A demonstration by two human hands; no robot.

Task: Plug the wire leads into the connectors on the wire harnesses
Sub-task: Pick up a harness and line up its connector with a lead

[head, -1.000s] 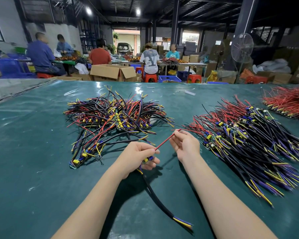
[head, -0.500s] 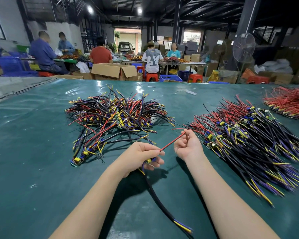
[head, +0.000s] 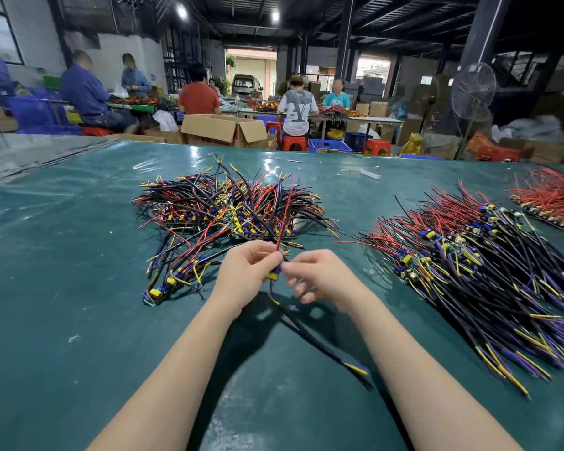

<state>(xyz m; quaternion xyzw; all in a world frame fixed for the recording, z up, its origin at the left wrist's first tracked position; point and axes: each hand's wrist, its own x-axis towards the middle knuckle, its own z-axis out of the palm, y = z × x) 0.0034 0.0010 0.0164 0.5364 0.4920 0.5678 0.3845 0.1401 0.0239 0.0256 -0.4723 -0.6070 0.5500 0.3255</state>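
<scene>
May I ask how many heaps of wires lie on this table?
3: a tangled heap at centre, a larger heap to its right, a red-wire heap far right, cut off.

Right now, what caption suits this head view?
Left hand grips a harness connector, red wire lead rising from it, right hand alongside, over a green table.

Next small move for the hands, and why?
Probably press the red lead fully into the connector with the right hand: the left hand grips the connector, the lead rises from it, and seating can't be confirmed through blur.
</scene>
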